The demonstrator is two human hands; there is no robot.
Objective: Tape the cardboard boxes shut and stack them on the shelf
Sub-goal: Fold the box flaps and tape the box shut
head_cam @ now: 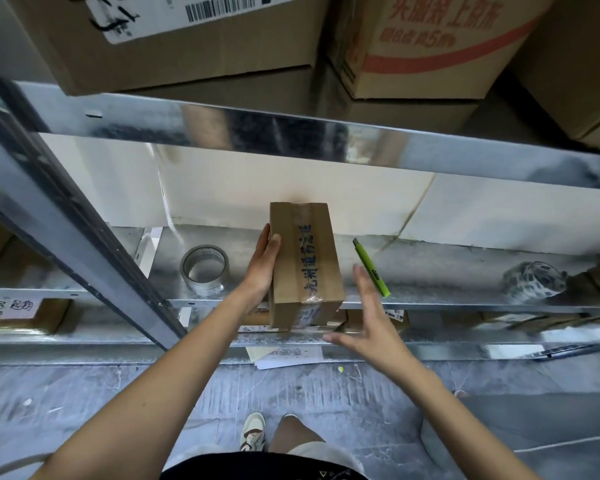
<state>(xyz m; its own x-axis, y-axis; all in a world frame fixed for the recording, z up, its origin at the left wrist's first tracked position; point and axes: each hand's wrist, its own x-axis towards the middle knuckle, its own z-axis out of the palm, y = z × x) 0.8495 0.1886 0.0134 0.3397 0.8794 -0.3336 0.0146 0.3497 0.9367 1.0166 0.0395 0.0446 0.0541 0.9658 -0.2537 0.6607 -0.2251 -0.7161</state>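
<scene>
A small brown cardboard box (303, 261) lies lengthways on the metal shelf (430, 268), its near end jutting over the front edge. Clear tape with dark printed characters runs down its top seam. My left hand (262, 263) rests flat against the box's left side, fingers straight and thumb on the top edge. Spread open, my right hand (368, 320) hovers just right of the box's near corner, apart from it and holding nothing. A roll of clear tape (204, 270) lies on the shelf left of the box.
A green utility knife (371, 268) lies right of the box. Another printed tape roll (534, 280) lies far right. Large cartons (187, 46) fill the shelf above. A slanted metal post (73, 216) crosses at left. Smaller boxes (25, 315) lie on the lower shelf.
</scene>
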